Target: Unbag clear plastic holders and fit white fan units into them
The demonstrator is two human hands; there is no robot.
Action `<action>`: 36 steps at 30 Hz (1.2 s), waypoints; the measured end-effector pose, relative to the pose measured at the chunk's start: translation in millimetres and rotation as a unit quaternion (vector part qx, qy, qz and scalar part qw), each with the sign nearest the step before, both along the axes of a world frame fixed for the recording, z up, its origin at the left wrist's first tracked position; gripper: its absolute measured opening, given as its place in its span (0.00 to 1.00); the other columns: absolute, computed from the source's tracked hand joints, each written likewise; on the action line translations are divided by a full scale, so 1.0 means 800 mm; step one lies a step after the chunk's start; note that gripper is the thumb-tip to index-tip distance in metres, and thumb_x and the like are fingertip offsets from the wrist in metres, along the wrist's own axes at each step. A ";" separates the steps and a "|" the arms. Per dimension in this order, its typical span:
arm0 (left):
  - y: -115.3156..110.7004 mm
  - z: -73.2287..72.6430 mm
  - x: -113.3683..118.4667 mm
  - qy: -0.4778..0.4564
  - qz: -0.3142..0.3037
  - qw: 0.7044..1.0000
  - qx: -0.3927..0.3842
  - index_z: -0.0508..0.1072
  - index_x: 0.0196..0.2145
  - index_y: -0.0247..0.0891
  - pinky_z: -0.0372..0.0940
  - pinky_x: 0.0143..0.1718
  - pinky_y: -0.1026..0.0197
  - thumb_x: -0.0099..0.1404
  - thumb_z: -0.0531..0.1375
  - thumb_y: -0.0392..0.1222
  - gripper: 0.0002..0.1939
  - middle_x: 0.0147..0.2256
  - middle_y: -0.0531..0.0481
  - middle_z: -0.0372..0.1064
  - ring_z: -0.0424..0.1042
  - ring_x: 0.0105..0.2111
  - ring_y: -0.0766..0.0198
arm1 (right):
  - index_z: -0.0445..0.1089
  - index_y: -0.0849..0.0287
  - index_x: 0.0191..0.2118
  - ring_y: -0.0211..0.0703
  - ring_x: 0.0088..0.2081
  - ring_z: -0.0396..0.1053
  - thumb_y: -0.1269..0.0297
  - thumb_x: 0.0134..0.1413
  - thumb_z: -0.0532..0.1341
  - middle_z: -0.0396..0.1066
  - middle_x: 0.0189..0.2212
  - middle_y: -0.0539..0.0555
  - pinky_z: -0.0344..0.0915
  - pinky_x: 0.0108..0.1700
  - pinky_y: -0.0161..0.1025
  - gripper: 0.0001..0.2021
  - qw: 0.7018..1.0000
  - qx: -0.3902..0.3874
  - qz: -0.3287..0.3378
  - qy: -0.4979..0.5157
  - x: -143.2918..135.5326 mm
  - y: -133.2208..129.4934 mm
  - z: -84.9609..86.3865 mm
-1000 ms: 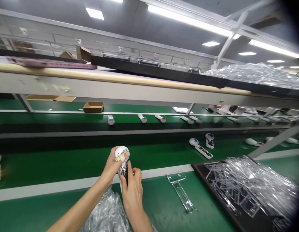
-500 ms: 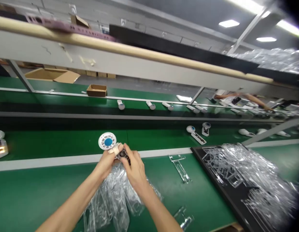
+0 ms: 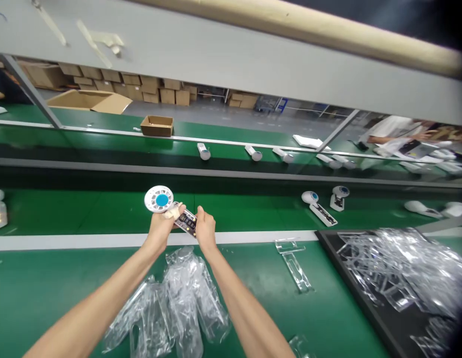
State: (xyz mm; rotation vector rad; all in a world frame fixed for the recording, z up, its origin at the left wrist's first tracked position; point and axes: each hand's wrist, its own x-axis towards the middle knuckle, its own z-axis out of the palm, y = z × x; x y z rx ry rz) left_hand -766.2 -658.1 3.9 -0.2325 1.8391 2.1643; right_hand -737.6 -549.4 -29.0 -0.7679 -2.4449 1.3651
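Note:
Over the near edge of the green conveyor belt, my left hand grips a white handheld device at its neck. Its round head has radial slots and a blue centre disc, and a strip of pale tape wraps the neck. An exposed circuit board fills the open handle, which points to the right. My right hand is closed at the far end of the handle, thumb up. Below my hands, clear plastic covers lie in a loose pile on the green bench.
A clear plastic frame lies right of my hands, beside a black tray heaped with similar pieces. More white devices lie along the belt. A small cardboard box stands on the far line. A person works at far right.
My view has tilted down and closer. My right hand has shifted from over the circuit board to the handle's end, uncovering the board. The left hand keeps hold of the neck.

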 end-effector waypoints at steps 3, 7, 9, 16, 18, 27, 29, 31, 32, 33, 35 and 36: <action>0.007 -0.032 -0.048 -0.037 -0.015 0.999 -0.018 0.73 0.34 0.34 0.70 0.32 0.54 0.42 0.69 0.51 0.24 0.33 0.46 0.71 0.71 0.32 0.59 | 0.69 0.58 0.27 0.43 0.30 0.68 0.54 0.63 0.43 0.71 0.25 0.53 0.59 0.32 0.35 0.23 0.998 0.012 0.046 -0.050 -0.017 0.015 -0.021; -0.004 -0.065 -0.111 -0.067 -0.033 0.995 -0.069 0.72 0.35 0.34 0.70 0.32 0.50 0.43 0.68 0.52 0.25 0.29 0.45 0.70 0.71 0.28 0.58 | 0.70 0.58 0.34 0.43 0.33 0.69 0.57 0.58 0.54 0.72 0.29 0.53 0.59 0.35 0.35 0.12 0.988 0.043 0.102 -0.106 0.018 0.020 -0.042; -0.023 -0.074 -0.133 -0.067 -0.033 0.991 -0.115 0.71 0.35 0.34 0.69 0.32 0.50 0.44 0.67 0.55 0.25 0.30 0.43 0.70 0.71 0.30 0.56 | 0.69 0.57 0.30 0.44 0.31 0.69 0.60 0.50 0.61 0.71 0.26 0.51 0.58 0.34 0.36 0.06 0.979 0.056 0.136 -0.138 0.049 0.014 -0.053; -0.142 -0.066 -0.067 0.022 -0.104 0.945 -0.310 0.72 0.32 0.39 0.63 0.37 0.58 0.47 0.62 0.52 0.18 0.35 0.45 0.72 0.70 0.38 0.54 | 0.68 0.56 0.27 0.41 0.28 0.69 0.63 0.50 0.56 0.71 0.24 0.50 0.60 0.32 0.35 0.06 0.975 0.049 0.183 -0.118 0.112 0.023 -0.071; -0.168 -0.067 -0.013 0.026 -0.198 0.922 -0.333 0.74 0.26 0.40 0.62 0.35 0.59 0.45 0.63 0.49 0.12 0.29 0.47 0.72 0.70 0.33 0.55 | 0.68 0.57 0.26 0.41 0.26 0.68 0.59 0.52 0.53 0.70 0.22 0.50 0.61 0.31 0.35 0.11 0.979 0.044 0.177 -0.094 0.123 0.044 -0.064; -0.168 -0.114 0.073 0.110 -0.339 0.835 -0.419 0.72 0.25 0.44 0.56 0.33 0.60 0.47 0.58 0.36 0.06 0.25 0.51 0.67 0.69 0.31 0.55 | 0.64 0.55 0.26 0.40 0.24 0.64 0.52 0.57 0.49 0.66 0.21 0.49 0.59 0.30 0.36 0.16 0.978 0.175 0.111 -0.019 0.195 0.078 0.037; -0.165 -0.116 0.067 0.130 -0.343 0.831 -0.418 0.69 0.22 0.41 0.56 0.32 0.61 0.49 0.56 0.36 0.03 0.25 0.50 0.67 0.67 0.29 0.58 | 0.63 0.55 0.27 0.39 0.24 0.64 0.55 0.60 0.48 0.66 0.21 0.48 0.59 0.30 0.36 0.15 0.961 0.242 0.136 0.012 0.208 0.073 0.066; -0.167 -0.107 0.066 0.145 -0.339 0.834 -0.410 0.68 0.23 0.41 0.56 0.32 0.61 0.52 0.55 0.38 0.03 0.26 0.50 0.68 0.67 0.29 0.59 | 0.63 0.55 0.28 0.39 0.25 0.65 0.57 0.62 0.47 0.66 0.22 0.49 0.59 0.31 0.36 0.15 0.943 0.295 0.148 0.046 0.223 0.072 0.091; -0.170 -0.098 0.068 0.151 -0.336 0.837 -0.405 0.67 0.24 0.41 0.57 0.32 0.62 0.55 0.54 0.39 0.04 0.27 0.50 0.69 0.67 0.29 0.60 | 0.62 0.54 0.28 0.39 0.26 0.65 0.58 0.63 0.47 0.66 0.23 0.50 0.59 0.32 0.36 0.14 0.935 0.317 0.145 0.058 0.230 0.072 0.100; -0.173 -0.087 0.070 0.159 -0.334 0.842 -0.393 0.67 0.26 0.41 0.57 0.33 0.62 0.56 0.53 0.41 0.06 0.28 0.50 0.70 0.67 0.30 0.60 | 0.62 0.54 0.29 0.39 0.26 0.65 0.59 0.63 0.46 0.66 0.24 0.51 0.59 0.32 0.36 0.14 0.929 0.338 0.141 0.062 0.237 0.073 0.107; -0.178 -0.059 0.078 0.169 -0.328 0.864 -0.342 0.67 0.27 0.40 0.59 0.34 0.62 0.59 0.53 0.46 0.09 0.30 0.49 0.71 0.68 0.31 0.60 | 0.62 0.54 0.28 0.40 0.26 0.64 0.60 0.64 0.45 0.66 0.23 0.51 0.59 0.31 0.37 0.15 0.915 0.372 0.145 0.052 0.248 0.074 0.114; -0.181 -0.044 0.082 0.171 -0.320 0.880 -0.307 0.67 0.27 0.40 0.60 0.35 0.61 0.59 0.54 0.49 0.10 0.31 0.49 0.71 0.68 0.32 0.59 | 0.62 0.54 0.27 0.40 0.25 0.64 0.60 0.64 0.45 0.65 0.23 0.51 0.59 0.30 0.37 0.16 0.910 0.381 0.156 0.042 0.252 0.073 0.114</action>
